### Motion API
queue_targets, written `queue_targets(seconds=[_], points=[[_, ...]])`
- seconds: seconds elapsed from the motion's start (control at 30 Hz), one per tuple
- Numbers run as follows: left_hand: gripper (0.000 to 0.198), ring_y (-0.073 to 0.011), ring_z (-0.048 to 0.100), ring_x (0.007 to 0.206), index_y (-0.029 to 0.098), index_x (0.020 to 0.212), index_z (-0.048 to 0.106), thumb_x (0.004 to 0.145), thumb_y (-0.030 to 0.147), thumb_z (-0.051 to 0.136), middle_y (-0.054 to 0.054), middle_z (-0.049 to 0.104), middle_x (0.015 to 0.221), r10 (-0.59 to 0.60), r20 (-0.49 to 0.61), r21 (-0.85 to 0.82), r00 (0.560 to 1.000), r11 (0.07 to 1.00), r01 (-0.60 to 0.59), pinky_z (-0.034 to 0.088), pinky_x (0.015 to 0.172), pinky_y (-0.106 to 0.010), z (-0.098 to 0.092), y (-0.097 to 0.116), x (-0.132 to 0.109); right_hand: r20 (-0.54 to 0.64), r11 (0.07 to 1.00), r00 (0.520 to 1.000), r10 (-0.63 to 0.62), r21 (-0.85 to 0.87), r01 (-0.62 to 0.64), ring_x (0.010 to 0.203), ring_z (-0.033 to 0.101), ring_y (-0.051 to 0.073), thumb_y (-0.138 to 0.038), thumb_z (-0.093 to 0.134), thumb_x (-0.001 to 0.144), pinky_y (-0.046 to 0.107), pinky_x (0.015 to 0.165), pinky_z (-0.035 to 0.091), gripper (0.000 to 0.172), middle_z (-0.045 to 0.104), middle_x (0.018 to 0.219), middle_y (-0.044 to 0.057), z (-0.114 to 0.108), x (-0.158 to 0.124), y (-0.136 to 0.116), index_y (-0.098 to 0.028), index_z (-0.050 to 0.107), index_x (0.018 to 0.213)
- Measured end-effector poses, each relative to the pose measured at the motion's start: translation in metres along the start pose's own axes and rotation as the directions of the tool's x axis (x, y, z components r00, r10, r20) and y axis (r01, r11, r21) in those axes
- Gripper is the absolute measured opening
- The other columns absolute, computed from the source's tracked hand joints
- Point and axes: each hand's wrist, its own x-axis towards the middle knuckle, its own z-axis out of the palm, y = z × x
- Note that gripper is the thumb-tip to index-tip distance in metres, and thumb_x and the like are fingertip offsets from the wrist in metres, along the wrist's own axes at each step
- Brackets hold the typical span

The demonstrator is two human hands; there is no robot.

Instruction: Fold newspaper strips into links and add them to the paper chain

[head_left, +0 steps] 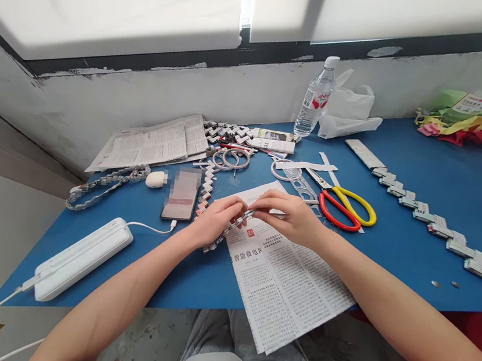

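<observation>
My left hand (218,220) is closed around a zigzag chain of folded newspaper strips (219,239), whose lower end sticks out below my fingers. At the chain's upper end my right hand (287,214) pinches, its fingertips meeting those of the left; a thin folded strip seems to run under its fingers. Both hands are just above a printed newspaper sheet (285,285) that hangs over the table's front edge. To the right of my right hand lie scissors (343,209) with one red and one yellow handle, beside a clear plastic ruler (304,187).
Left on the blue table (390,251) are a white power strip (84,258), a phone (181,196) and a woven loop (106,187). Newspapers (148,146), tape rolls (235,158) and a water bottle (316,99) stand behind. A long zigzag chain (433,222) runs along the right.
</observation>
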Motion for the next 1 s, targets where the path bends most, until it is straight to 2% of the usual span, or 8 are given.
queue_targets(seconds=[0.07, 0.13, 0.23, 0.33, 0.43, 0.57, 0.87, 1.0], points=[[0.027, -0.0177, 0.059, 0.082, 0.019, 0.090, 0.062, 0.091, 0.039, 0.044, -0.003, 0.066, 0.087, 0.128, -0.113, 0.248, 0.985, 0.964, -0.097, 0.044, 0.075, -0.029, 0.000, 0.000, -0.002, -0.010, 0.999, 1.000, 0.026, -0.033, -0.026, 0.074, 0.062, 0.016, -0.023, 0.056, 0.091, 0.030, 0.064, 0.053, 0.012, 0.067, 0.085, 0.006, 0.000, 0.000, -0.001, -0.020, 0.067, 0.095], [0.029, -0.0187, 0.063, 0.085, 0.020, 0.098, 0.062, 0.086, 0.045, 0.054, -0.003, 0.070, 0.093, 0.231, -0.133, 0.393, 0.964, 0.905, -0.163, 0.046, 0.077, -0.029, 0.000, -0.003, -0.004, -0.016, 0.997, 0.998, 0.060, -0.049, -0.060, 0.071, 0.062, 0.016, -0.023, 0.056, 0.091, 0.029, 0.062, 0.053, 0.012, 0.067, 0.086, 0.006, 0.000, -0.001, -0.003, -0.019, 0.066, 0.093], [0.029, -0.0181, 0.066, 0.078, 0.019, 0.094, 0.064, 0.083, 0.046, 0.061, -0.004, 0.072, 0.087, 0.326, -0.168, 0.509, 0.930, 0.837, -0.202, 0.047, 0.072, -0.027, 0.002, -0.008, -0.006, -0.012, 0.993, 0.994, 0.107, -0.056, -0.108, 0.069, 0.061, 0.015, -0.025, 0.055, 0.091, 0.029, 0.062, 0.053, 0.012, 0.066, 0.086, 0.006, 0.000, -0.001, -0.005, -0.019, 0.065, 0.090], [0.025, -0.0174, 0.067, 0.073, 0.019, 0.090, 0.065, 0.088, 0.041, 0.054, -0.005, 0.073, 0.081, 0.310, -0.194, 0.539, 0.930, 0.826, -0.163, 0.046, 0.065, -0.025, 0.005, -0.009, -0.006, 0.015, 0.985, 0.985, 0.170, -0.030, -0.170, 0.072, 0.061, 0.016, -0.029, 0.054, 0.091, 0.031, 0.064, 0.053, 0.015, 0.065, 0.084, 0.007, 0.001, 0.000, -0.006, -0.018, 0.063, 0.087], [0.025, -0.0168, 0.067, 0.072, 0.019, 0.086, 0.066, 0.090, 0.038, 0.051, -0.004, 0.073, 0.078, 0.185, -0.168, 0.384, 0.968, 0.917, -0.109, 0.046, 0.062, -0.024, 0.006, -0.005, -0.005, 0.091, 0.936, 0.943, 0.321, 0.121, -0.330, 0.070, 0.062, 0.016, -0.032, 0.054, 0.091, 0.031, 0.064, 0.053, 0.016, 0.066, 0.079, 0.005, 0.003, 0.001, -0.008, -0.019, 0.061, 0.085], [0.027, -0.0154, 0.066, 0.067, 0.016, 0.079, 0.066, 0.089, 0.038, 0.054, -0.004, 0.071, 0.069, 0.043, -0.086, 0.024, 0.995, 0.999, -0.041, 0.048, 0.063, -0.024, 0.006, 0.001, -0.003, 0.245, 0.726, 0.848, 0.471, 0.439, -0.530, 0.058, 0.063, 0.014, -0.035, 0.060, 0.087, 0.029, 0.057, 0.053, 0.020, 0.064, 0.063, 0.001, 0.003, 0.001, -0.009, -0.017, 0.059, 0.080], [0.038, -0.0148, 0.063, 0.057, 0.016, 0.082, 0.057, 0.082, 0.054, 0.057, -0.001, 0.061, 0.063, -0.215, 0.138, -0.418, 0.967, 0.872, 0.253, 0.049, 0.057, -0.026, -0.001, 0.004, 0.000, 0.276, 0.542, 0.776, 0.567, 0.584, -0.604, 0.063, 0.068, 0.015, -0.039, 0.075, 0.074, 0.030, 0.063, 0.058, 0.026, 0.072, 0.070, 0.005, -0.001, 0.005, 0.000, -0.015, 0.069, 0.079], [0.039, -0.0063, 0.048, 0.046, 0.016, 0.082, 0.057, 0.082, 0.055, 0.057, 0.004, 0.049, 0.062, -0.243, 0.200, -0.459, 0.949, 0.833, 0.309, 0.034, 0.045, -0.019, -0.004, 0.004, -0.001, 0.376, 0.432, 0.726, 0.576, 0.614, -0.661, 0.068, 0.070, 0.018, -0.048, 0.069, 0.078, 0.032, 0.065, 0.058, 0.034, 0.073, 0.075, 0.007, -0.003, 0.005, 0.005, -0.015, 0.071, 0.086]])
